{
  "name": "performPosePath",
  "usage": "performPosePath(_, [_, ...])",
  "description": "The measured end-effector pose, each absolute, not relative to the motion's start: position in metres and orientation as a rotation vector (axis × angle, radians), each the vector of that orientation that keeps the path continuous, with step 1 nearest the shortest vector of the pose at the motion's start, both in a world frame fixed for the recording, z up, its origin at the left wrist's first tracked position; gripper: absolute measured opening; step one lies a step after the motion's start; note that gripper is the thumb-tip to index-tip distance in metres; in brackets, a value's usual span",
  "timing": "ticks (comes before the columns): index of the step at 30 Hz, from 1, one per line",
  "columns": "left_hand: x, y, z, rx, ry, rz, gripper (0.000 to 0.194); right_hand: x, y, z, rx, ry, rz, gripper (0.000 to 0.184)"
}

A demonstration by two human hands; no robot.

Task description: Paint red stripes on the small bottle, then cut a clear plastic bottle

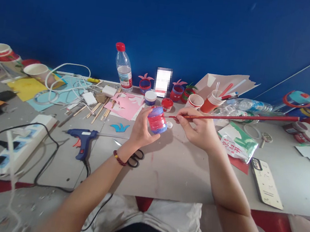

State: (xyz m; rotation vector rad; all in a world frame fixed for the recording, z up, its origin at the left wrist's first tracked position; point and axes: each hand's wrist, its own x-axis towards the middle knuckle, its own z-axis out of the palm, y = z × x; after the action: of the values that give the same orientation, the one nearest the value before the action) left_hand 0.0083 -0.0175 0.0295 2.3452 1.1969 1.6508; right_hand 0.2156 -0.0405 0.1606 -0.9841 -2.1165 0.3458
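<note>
My left hand is closed around a small jar-shaped piece painted red in the middle and blue-purple at both ends, held tilted above the table. In my right hand a long red paintbrush is pinched close to its bristles, and its tip is at the red band of the piece. Just behind stand an open pot of red paint and a white-topped blue jar. A small white cap lies beside the piece. Black-handled scissors are partly hidden by my left wrist.
To the left are a blue glue gun, a power strip with cables, and pink paper. A water bottle stands behind. Rightward are paper cups, a plastic packet and a phone.
</note>
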Motion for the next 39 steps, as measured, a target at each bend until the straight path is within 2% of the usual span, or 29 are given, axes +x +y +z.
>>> performPosePath(10, [0.007,-0.019,0.029,2.301,1.255,1.598,0.099,0.217,-0.041,0.162,-0.980,-2.070,0.507,0.013])
performPosePath(18, [0.006,-0.017,0.030,2.296,1.182,1.726,0.098,0.222,-0.036,0.162,-1.051,-1.973,0.557,0.017])
performPosePath(26, [0.006,-0.018,0.035,2.255,1.151,1.758,0.097,0.230,-0.028,0.157,-1.119,-1.973,0.475,0.023])
performPosePath(39, [0.006,-0.014,0.030,2.333,1.251,1.692,0.098,0.216,-0.041,0.161,-0.982,-2.158,0.414,0.013])
